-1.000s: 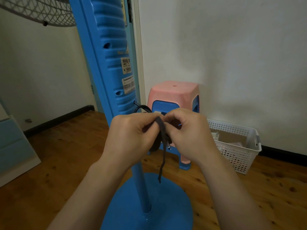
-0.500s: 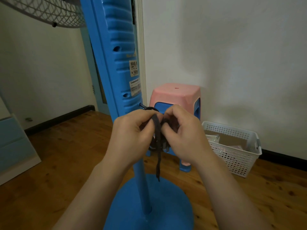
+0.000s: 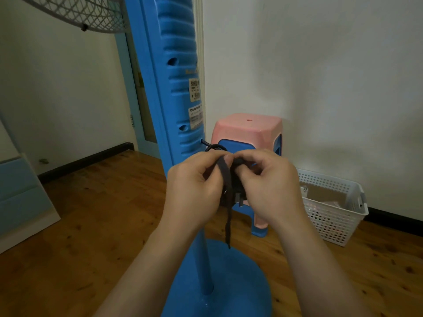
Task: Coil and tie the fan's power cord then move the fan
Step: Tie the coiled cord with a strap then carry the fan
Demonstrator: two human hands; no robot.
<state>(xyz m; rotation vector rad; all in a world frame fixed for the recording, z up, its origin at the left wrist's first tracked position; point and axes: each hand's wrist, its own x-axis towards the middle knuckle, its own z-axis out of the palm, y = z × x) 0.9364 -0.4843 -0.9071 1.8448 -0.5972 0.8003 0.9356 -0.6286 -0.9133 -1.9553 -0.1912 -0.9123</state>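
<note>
Tying was in hand: the left hand (image 3: 194,191) pinched the strap (image 3: 225,179), the right hand (image 3: 270,186) gripped the coiled cord (image 3: 237,179) (bundled at the fan (image 3: 178,88) column's 5 o'clock). Next, probably cinch it.

We are losing most of the coiled cord (image 3: 237,179) behind our left hand (image 3: 194,191) and right hand (image 3: 272,191), so we are not making out how its loops lie or how the strap (image 3: 226,202) is wrapping it. The fan's grille (image 3: 75,12) is running off the upper left of the frame. The labels (image 3: 195,104) on the fan's column (image 3: 174,76) are reading too small. The basket (image 3: 332,216) at right is hiding its contents in shadow.
</note>
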